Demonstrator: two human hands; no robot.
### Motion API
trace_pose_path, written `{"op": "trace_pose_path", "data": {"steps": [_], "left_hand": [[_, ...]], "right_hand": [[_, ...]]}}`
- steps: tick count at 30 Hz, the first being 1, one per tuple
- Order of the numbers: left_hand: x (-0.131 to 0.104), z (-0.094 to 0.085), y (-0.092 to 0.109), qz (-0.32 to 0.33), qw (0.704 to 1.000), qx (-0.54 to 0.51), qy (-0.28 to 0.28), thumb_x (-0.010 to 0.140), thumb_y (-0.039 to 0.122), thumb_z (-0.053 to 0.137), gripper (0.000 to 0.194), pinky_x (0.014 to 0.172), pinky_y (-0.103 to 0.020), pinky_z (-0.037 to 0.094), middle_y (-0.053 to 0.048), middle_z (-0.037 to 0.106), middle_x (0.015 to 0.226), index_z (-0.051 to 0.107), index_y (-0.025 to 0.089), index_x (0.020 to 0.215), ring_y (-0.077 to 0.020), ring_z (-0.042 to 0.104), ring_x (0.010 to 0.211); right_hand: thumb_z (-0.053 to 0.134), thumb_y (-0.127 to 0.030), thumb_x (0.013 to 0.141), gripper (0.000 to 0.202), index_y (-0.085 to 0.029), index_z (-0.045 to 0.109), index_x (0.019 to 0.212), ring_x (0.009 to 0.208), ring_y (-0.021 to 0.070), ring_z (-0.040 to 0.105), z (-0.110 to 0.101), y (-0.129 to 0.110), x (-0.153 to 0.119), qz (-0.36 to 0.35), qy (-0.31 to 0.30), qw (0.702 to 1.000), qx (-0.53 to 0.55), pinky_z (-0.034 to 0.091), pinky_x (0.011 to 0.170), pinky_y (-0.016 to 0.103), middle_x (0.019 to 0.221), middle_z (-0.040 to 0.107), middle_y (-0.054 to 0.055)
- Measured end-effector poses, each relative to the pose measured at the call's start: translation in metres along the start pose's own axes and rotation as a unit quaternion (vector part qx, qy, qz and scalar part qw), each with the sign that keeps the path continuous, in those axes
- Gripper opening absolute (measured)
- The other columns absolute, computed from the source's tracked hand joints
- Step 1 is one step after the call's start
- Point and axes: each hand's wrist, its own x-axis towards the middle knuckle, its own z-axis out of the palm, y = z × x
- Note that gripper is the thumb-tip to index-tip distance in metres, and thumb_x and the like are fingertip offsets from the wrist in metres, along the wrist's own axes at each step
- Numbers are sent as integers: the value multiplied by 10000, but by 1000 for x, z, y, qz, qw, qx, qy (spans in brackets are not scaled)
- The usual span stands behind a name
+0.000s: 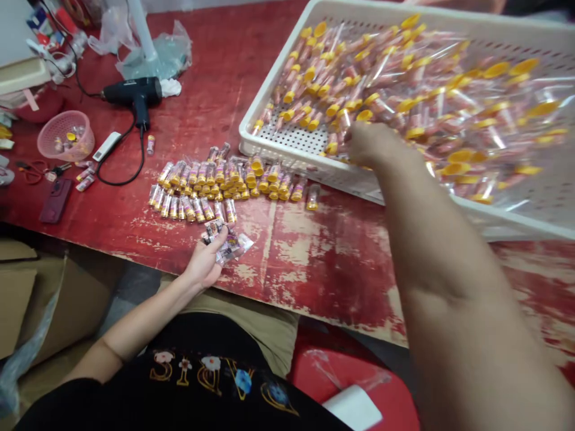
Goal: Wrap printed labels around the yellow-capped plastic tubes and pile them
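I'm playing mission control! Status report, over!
Left hand holds clear printed wrappers. Right hand among yellow-capped tubes, grip hidden. White crate rim beneath forearm.

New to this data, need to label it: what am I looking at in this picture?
No robot here: one person works bare-handed, and the only picture comes from a camera on their head, looking forward and down, so the shirt shows at the bottom.

The left hand holds some printed clear film pieces. The right hand reaches into a white crate of clear tubes with yellow caps; whether its fingers grip one is hard to tell.

On the worn red table, small tubes with yellow ends lie massed in front of the crate. To the left are a heat gun, a pink basket with small items, red-handled scissors and a phone.
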Motion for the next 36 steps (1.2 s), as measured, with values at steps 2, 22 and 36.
{"op": "trace_pose_path", "data": {"steps": [2,22,36], "left_hand": [[3,1,-1,24,1000,-10,13,660,158,863,251,757,-296,602,22,683,712,694,114,841,-80,629,627],[-1,-1,-17,70,990,125,-14,497,334,945,460,435,-155,297,12,653,710,637,123,765,-51,542,559],[-2,7,-7,100,988,118,0,450,395,950,534,405,-153,171,37,601,670,602,133,758,-16,423,477]], "right_hand": [[467,-207,971,368,69,632,1151,909,112,645,9,0,-29,12,46,997,66,387,711,307,1018,706,209],[699,-136,766,154,-26,731,869,874,133,666,29,-18,43,-13,-185,978,96,461,831,273,1065,738,188],[584,-417,864,299,-131,645,924,876,191,626,-6,-79,20,-46,-114,926,358,519,828,318,878,692,107]]}}
